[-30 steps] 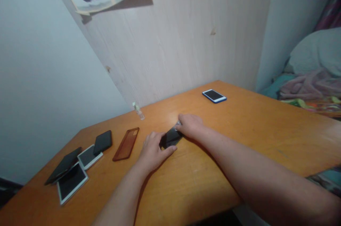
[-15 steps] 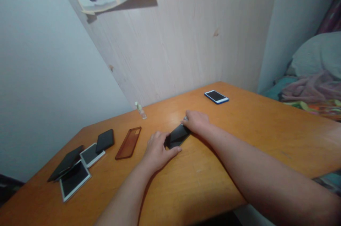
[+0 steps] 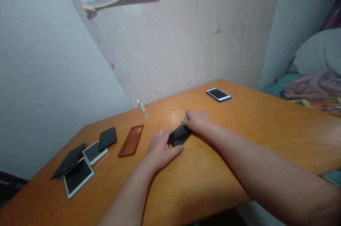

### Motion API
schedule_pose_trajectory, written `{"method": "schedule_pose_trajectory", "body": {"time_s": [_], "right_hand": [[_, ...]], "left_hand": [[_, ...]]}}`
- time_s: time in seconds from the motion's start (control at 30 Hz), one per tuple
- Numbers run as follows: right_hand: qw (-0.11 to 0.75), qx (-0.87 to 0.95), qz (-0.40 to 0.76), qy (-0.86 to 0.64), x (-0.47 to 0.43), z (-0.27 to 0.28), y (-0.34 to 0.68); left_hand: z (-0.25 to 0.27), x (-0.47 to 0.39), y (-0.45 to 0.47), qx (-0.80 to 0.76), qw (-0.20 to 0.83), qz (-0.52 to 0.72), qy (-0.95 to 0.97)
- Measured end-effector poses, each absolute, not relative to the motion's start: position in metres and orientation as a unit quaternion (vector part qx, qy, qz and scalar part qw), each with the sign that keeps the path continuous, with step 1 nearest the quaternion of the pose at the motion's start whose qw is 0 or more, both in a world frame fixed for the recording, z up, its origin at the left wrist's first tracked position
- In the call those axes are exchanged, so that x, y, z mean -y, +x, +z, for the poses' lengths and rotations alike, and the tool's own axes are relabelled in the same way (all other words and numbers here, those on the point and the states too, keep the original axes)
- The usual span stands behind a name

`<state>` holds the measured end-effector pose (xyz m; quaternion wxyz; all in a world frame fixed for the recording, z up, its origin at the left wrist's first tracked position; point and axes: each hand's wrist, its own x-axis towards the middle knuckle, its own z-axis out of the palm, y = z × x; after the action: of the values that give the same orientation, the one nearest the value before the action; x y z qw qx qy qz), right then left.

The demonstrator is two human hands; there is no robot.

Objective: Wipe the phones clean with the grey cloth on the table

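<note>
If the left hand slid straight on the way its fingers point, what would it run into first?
The left hand points up-right and already touches the near end of the dark phone, so that comes first. The right hand sits at its far end. Depth beyond is unclear.

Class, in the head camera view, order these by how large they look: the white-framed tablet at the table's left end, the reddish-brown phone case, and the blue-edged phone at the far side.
1. White-framed tablet, though it lies nearest the camera.
2. Reddish-brown phone case.
3. Blue-edged phone, lying farthest away, so its true size is unsure.
</note>
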<state>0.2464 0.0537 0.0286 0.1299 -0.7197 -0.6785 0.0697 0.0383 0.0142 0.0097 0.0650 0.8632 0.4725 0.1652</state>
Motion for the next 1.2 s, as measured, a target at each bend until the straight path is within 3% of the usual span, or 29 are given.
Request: {"method": "schedule_pose_trajectory", "body": {"time_s": [0.37,0.6,0.8,1.03,1.2], "right_hand": [[0.118,0.735,0.073,-0.664,-0.04,0.031,0.22],[0.108,0.654,0.064,-0.746,-0.051,0.036,0.244],[0.118,0.748,0.066,-0.65,-0.033,0.034,0.208],[0.108,0.691,0.063,-0.712,-0.042,0.036,0.224],[0.107,0.749,0.08,-0.649,-0.034,0.035,0.211]], "left_hand": [[0.006,-0.017,0.037,-0.488,0.101,0.185,0.847],[0.0,-0.02,0.038,-0.504,0.125,0.223,0.825],[-0.006,-0.022,0.037,-0.512,0.138,0.235,0.815],[-0.004,-0.022,0.036,-0.53,0.133,0.231,0.805],[-0.004,-0.022,0.036,-0.524,0.129,0.224,0.812]]}}
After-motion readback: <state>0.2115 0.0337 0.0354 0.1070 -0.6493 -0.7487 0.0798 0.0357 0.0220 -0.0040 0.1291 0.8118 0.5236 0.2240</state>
